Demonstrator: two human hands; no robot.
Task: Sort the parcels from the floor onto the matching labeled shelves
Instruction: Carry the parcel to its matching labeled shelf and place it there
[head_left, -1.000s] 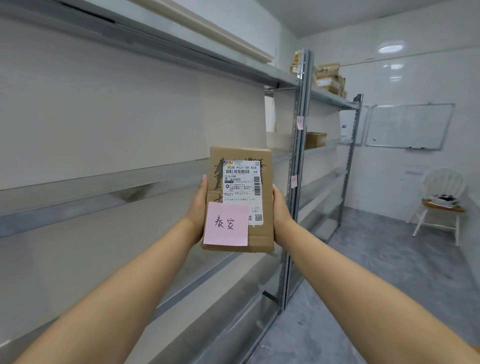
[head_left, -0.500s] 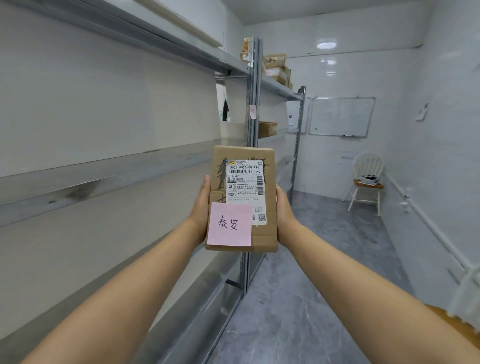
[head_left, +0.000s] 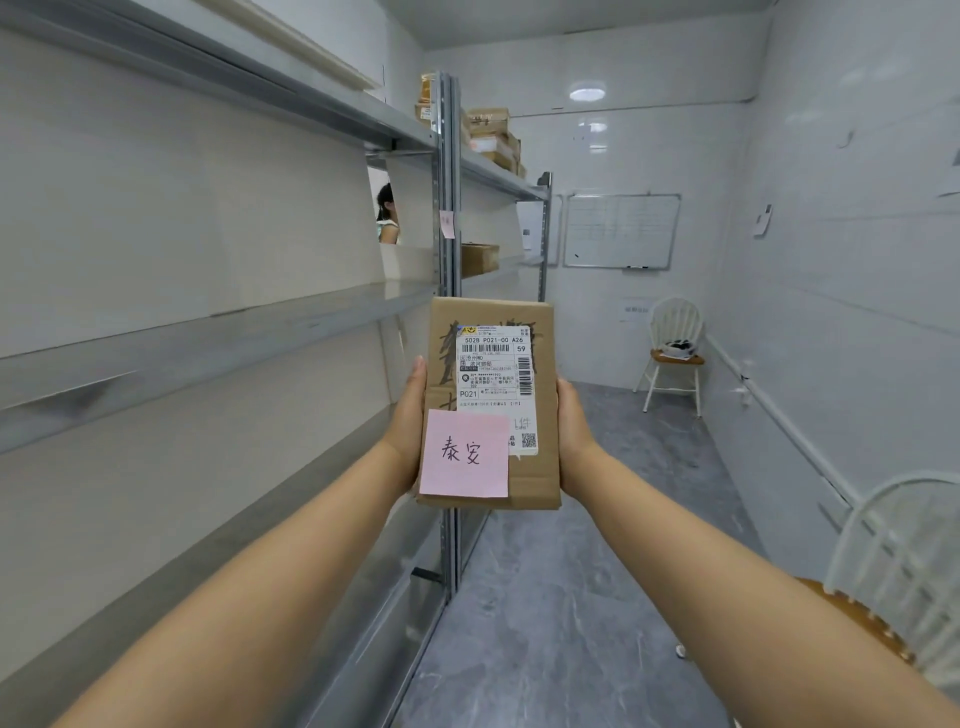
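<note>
I hold a flat brown cardboard parcel upright in front of me. It carries a white shipping label and a pink sticky note with handwritten characters. My left hand grips its left edge and my right hand grips its right edge. Metal shelves run along the left wall. A small pink label is stuck on the shelf upright. Behind that upright, a brown box sits on a middle shelf and several boxes are stacked on the top shelf.
A grey floor aisle runs ahead to a white wall with a whiteboard. A white chair stands at the far right corner. Another white chair is close at my right. A person shows through a gap behind the shelves.
My view has swung to the right, away from the shelves and down the aisle. The parcel stays in both hands, and the near chair has come into view.
</note>
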